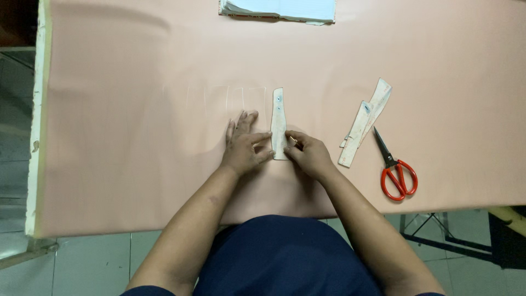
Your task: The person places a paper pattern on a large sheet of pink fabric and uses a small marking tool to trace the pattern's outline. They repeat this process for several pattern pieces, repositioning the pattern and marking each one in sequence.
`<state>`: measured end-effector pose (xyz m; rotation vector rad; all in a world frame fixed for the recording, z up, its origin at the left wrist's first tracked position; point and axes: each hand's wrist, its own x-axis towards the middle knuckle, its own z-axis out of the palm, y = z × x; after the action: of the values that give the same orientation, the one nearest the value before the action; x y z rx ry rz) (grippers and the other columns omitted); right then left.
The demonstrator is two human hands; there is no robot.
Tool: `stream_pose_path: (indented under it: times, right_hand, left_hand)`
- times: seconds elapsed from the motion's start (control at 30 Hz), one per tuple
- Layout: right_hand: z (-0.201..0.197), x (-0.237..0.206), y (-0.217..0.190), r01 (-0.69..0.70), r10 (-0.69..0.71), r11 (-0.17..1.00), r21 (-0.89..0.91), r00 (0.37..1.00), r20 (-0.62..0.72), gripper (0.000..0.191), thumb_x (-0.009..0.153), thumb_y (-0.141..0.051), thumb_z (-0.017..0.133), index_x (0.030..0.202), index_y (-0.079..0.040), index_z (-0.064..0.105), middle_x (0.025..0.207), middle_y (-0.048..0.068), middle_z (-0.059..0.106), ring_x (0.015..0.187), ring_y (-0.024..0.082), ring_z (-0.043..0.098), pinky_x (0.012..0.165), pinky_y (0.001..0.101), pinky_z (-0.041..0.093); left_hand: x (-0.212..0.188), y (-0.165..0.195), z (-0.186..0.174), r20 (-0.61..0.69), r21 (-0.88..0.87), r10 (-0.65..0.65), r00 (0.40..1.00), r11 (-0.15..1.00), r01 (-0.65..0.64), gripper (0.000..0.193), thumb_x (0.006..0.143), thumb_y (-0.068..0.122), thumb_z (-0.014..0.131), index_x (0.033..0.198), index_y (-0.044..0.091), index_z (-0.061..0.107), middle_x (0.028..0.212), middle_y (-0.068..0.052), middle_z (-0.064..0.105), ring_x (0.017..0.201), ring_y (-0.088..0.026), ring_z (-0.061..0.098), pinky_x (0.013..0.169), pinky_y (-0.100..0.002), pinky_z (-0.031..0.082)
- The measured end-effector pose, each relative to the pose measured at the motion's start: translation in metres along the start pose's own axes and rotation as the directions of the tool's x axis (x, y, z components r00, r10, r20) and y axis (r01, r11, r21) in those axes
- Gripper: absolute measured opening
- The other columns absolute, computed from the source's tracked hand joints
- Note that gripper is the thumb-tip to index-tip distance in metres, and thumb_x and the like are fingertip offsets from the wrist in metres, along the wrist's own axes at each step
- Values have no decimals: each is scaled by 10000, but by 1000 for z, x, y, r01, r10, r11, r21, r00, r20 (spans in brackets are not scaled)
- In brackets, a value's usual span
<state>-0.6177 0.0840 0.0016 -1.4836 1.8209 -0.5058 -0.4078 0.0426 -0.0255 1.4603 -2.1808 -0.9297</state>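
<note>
head view, looking down on a counter [109, 164] covered with pink fabric. a narrow white paper pattern piece [278, 123] with two small holes near its top lies flat on the fabric, centre of the counter, long axis pointing away from the person

left hand [245, 145]: palm down on the fabric, fingers spread, thumb and forefinger touching the left edge of the pattern piece near its lower end, pressing rather than gripping

right hand [308, 153]: fingers curled narrow against the lower right edge of the piece; whether it pinches something small i cannot tell

judgement: the piece looks thin, light and slightly stiff, likely to slide on the cloth; best held flat by fingertips along its edges or lifted by a corner

to the right, apart: two similar paper strips [365, 120] overlapping, and red-handled scissors [395, 167] just beside them. a stack of pale folded material [279, 10] at the far edge
</note>
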Motion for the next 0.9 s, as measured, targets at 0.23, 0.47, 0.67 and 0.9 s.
stream_pose_path:
  times: [0.23, 0.47, 0.67, 0.9]
  right_hand:
    - [1, 4, 11, -43, 38, 995, 85, 997, 61, 497, 877, -214, 732, 1367, -163, 665, 929, 94, 777, 818, 150, 719, 778, 292, 562]
    - [-2, 1, 5, -107, 100, 991, 83, 991, 93, 484, 908, -217, 702, 1388, -179, 650, 915, 105, 780, 791, 143, 707, 761, 284, 555]
    - [-4, 1, 2, -86, 75, 990, 108, 992, 104, 485, 919, -246, 691, 1397, -178, 641, 959, 109, 797, 834, 136, 729, 794, 272, 558]
    - [-3, 0, 4, -72, 68, 996, 43, 994, 91, 484, 902, -246, 719, 1380, -193, 658, 993, 108, 790, 859, 148, 733, 809, 290, 560]
  left_hand:
    - [1, -6, 4, -9, 8, 26, 1000, 1000, -26, 503, 719, 440, 849, 1189, 277, 772, 1647, -89, 310, 1573, -282, 101, 1249, -537, -15]
    - [1, -9, 10, -35, 37, 49, 998, 998, -47, 493, 731, 454, 835, 1191, 287, 770, 1637, -91, 333, 1567, -286, 129, 1248, -545, -3]
    - [0, -10, 10, -71, 32, 82, 994, 996, -80, 482, 754, 426, 829, 1211, 288, 765, 1626, -94, 363, 1570, -289, 154, 1258, -543, 19]
    - [0, -10, 6, -37, 7, 59, 998, 998, -58, 468, 734, 418, 824, 1176, 271, 778, 1620, -89, 362, 1563, -283, 154, 1251, -540, 5]
